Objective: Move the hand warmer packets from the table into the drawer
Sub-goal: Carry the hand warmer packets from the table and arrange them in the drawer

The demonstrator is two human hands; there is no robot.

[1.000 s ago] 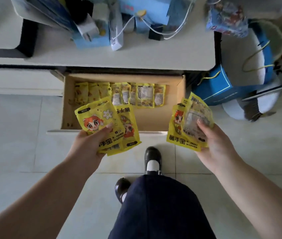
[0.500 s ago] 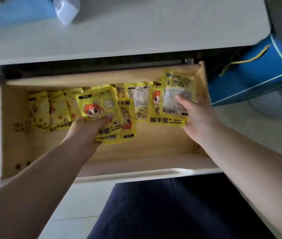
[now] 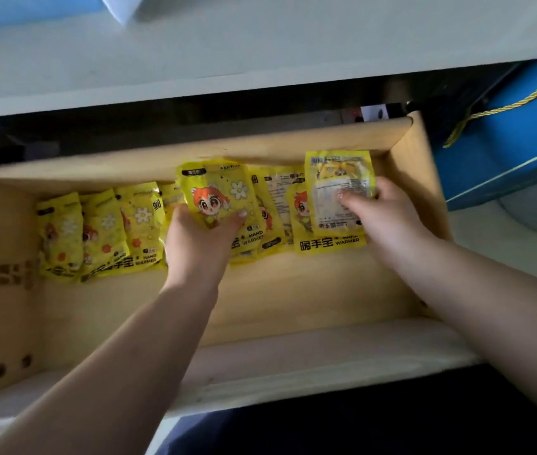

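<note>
**Packets at the back of the drawer**

Head view: glossy yellow foil packets (image 3: 103, 231), flat and crinkled, lie in an overlapping row along the back wall of the pale wooden drawer (image 3: 293, 290). My left hand (image 3: 198, 244) grips a front-facing packet (image 3: 217, 195), thumb across its lower edge. My right hand (image 3: 388, 218) pinches a back-facing packet (image 3: 339, 185), fingertips pressed on its printed panel. Packets beneath both hands are partly covered and their count is unclear. The white tabletop (image 3: 260, 54) overhangs the drawer's back edge. The drawer's near half is bare wood. A blue box (image 3: 506, 133) sits beyond the right wall.
</note>
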